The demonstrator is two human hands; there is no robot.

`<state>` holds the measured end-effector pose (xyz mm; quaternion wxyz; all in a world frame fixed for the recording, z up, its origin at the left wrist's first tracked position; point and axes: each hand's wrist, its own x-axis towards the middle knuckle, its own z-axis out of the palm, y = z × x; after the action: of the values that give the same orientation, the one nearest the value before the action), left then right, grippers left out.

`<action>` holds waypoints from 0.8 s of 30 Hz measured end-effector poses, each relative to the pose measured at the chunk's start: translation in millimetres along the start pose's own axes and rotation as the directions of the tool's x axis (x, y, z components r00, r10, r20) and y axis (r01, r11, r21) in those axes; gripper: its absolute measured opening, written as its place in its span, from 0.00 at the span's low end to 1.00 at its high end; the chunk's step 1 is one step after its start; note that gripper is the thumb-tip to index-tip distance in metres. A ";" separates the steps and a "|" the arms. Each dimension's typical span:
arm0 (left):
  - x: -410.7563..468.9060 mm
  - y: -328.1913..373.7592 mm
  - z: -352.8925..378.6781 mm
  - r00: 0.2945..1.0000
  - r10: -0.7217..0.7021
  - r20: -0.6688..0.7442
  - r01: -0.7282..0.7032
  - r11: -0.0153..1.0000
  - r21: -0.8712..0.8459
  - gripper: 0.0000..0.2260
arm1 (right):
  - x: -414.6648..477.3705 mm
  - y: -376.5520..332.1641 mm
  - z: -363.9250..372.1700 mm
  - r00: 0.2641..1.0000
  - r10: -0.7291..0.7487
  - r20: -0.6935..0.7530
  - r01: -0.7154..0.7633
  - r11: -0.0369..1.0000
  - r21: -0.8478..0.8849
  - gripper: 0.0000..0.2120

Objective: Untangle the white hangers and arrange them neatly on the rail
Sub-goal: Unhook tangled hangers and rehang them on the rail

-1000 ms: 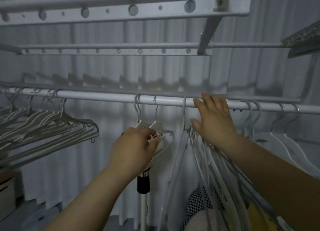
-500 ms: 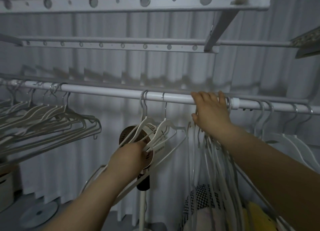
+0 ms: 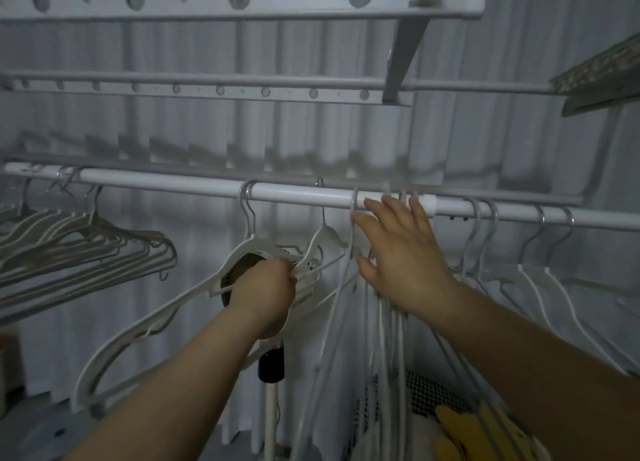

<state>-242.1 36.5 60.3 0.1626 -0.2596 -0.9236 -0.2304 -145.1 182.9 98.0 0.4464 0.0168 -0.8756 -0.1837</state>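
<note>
Both hands in the white hangers, mid-untangle.

My left hand (image 3: 263,289) is closed around the shoulders of two white hangers (image 3: 194,298), both hooked on the rail (image 3: 298,195) just above it, and they swing out down and to the left of my fist. My right hand (image 3: 398,249) is open, fingers spread, pressed against the hooks of a tangled bunch of hangers (image 3: 367,339) that droops straight below my palm. Right of that hand a few more white hangers (image 3: 540,277) hang spaced out. Way off to the left of my left hand there's a grey hanger stack (image 3: 86,249). A fan (image 3: 242,277) sits behind my left fist.
</note>
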 end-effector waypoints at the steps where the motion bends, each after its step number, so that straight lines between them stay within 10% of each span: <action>1: -0.8 0.8 3.9 1.000 -0.012 0.017 0.012 1.000 -0.001 0.10 | -3.5 1.2 -1.2 1.000 -0.021 -0.003 0.021 1.000 0.005 0.22; 13: -120.5 -45.0 -15.0 0.951 -0.309 -0.003 0.307 0.946 -0.103 0.11 | -11.7 -34.9 -8.5 0.954 -0.297 0.025 0.271 0.898 0.346 0.17; 21: -196.3 -90.5 -85.0 0.936 -0.340 0.093 0.350 0.925 -0.147 0.08 | -2.3 -104.3 -13.4 0.826 -0.338 0.451 0.048 0.840 0.541 0.26; 24: -215.7 -108.5 -106.8 0.947 -0.293 0.134 0.317 0.923 -0.218 0.09 | 0.8 -136.5 -15.3 0.717 -0.386 0.581 -0.215 0.670 0.710 0.27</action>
<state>-107.7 -187.6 22.5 0.0470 -0.1412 -0.9255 -0.3484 -151.9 50.9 60.8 0.0298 0.1702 -0.9701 0.1704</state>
